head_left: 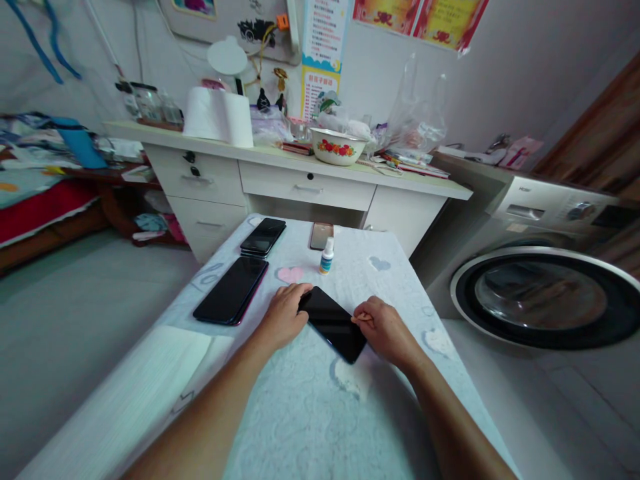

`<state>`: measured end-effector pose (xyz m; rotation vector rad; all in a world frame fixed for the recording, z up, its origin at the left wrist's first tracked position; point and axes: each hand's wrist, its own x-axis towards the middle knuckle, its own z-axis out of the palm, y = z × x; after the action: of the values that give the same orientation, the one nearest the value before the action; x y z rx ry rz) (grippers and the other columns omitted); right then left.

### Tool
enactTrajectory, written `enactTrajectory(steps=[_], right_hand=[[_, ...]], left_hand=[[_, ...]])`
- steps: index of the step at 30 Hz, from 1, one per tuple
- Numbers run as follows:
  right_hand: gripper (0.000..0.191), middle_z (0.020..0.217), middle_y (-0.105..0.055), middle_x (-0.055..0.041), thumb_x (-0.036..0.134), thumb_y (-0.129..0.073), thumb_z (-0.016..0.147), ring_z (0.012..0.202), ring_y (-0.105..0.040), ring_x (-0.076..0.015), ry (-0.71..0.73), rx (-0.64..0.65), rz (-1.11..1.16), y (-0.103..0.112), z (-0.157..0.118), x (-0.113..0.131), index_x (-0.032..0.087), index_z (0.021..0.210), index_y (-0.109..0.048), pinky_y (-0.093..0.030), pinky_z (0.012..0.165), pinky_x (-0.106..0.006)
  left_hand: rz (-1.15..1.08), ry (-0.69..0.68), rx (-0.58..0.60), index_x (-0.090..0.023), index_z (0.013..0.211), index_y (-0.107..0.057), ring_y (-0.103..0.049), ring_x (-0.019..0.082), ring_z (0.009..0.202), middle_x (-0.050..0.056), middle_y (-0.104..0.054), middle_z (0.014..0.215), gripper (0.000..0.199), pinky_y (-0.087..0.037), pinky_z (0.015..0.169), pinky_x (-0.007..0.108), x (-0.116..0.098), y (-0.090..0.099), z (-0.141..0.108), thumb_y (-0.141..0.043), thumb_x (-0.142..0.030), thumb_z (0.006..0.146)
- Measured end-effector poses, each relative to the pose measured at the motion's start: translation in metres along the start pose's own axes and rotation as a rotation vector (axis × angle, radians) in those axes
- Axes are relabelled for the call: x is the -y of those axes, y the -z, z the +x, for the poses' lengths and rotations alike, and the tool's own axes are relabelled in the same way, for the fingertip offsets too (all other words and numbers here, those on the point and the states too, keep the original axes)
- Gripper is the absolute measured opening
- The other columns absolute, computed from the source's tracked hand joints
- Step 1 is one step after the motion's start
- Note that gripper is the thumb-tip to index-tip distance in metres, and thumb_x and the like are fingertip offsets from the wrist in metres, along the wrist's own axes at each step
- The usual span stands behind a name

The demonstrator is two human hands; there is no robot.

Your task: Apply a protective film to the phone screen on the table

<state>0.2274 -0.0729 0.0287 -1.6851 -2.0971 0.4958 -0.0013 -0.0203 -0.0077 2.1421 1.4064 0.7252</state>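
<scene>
A black phone (333,325) lies screen up and slanted on the cloth-covered table. At its upper left end, my left hand (286,313) grips the phone's edge with fingers and thumb. My right hand (383,328) is closed at the phone's right edge, its fingers pinched on something small and orange-brown that I cannot make out. Just beyond the phone stands a small white spray bottle (327,256) with a blue and orange label. Behind the bottle is a brownish phone or case (321,236). Dark phones in stacks (233,290) lie to the left.
The cloth-covered table (300,413) fills the centre, with a pale folded cloth (145,373) on its left side. A white desk (310,187) holding a flowered bowl (337,147) and tissue rolls (219,117) stands behind. On the right is a washing machine (535,220).
</scene>
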Motion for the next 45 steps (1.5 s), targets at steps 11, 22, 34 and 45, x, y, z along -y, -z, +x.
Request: enactTrajectory(steps=[11, 22, 34, 45], right_hand=[[0.013, 0.082, -0.058, -0.0013, 0.011, -0.057, 0.081, 0.073, -0.057, -0.0111, 0.07, 0.073, 0.076, 0.001, -0.009, -0.005, 0.019, 0.083, -0.066, -0.041, 0.067, -0.022], [0.009, 0.082, -0.063, -0.0032, 0.017, -0.057, 0.081, 0.076, -0.059, -0.0147, 0.007, 0.078, 0.116, -0.003, -0.01, -0.019, 0.019, 0.083, -0.066, -0.043, 0.069, -0.025], [0.004, 0.075, -0.063, 0.0, 0.017, -0.061, 0.078, 0.068, -0.059, -0.0107, 0.015, 0.294, 0.394, -0.005, -0.021, -0.006, 0.018, 0.08, -0.064, -0.044, 0.062, -0.021], [0.011, 0.08, -0.056, 0.0003, 0.011, -0.059, 0.08, 0.072, -0.056, -0.0106, 0.112, 0.071, 0.225, -0.016, -0.012, -0.001, 0.019, 0.081, -0.065, -0.041, 0.066, -0.022]], left_hand=[[0.043, 0.001, -0.055, -0.017, 0.111, -0.057, -0.05, 0.024, 0.109, 0.008, -0.06, 0.114, 0.048, -0.039, 0.098, 0.04, 0.001, -0.006, 0.002, -0.047, -0.004, 0.066], [0.095, 0.002, -0.132, -0.017, 0.109, -0.056, -0.055, 0.022, 0.102, 0.008, -0.059, 0.107, 0.037, -0.043, 0.093, 0.037, 0.006, -0.012, 0.004, -0.051, -0.008, 0.074], [0.104, -0.069, -0.063, -0.02, 0.124, -0.053, -0.048, 0.023, 0.115, 0.004, -0.059, 0.127, 0.055, -0.038, 0.1, 0.04, 0.008, -0.014, 0.004, -0.041, -0.004, 0.073], [0.08, -0.037, -0.038, -0.02, 0.122, -0.055, -0.049, 0.024, 0.115, 0.004, -0.061, 0.125, 0.058, -0.038, 0.1, 0.04, 0.003, -0.011, 0.007, -0.043, -0.005, 0.068]])
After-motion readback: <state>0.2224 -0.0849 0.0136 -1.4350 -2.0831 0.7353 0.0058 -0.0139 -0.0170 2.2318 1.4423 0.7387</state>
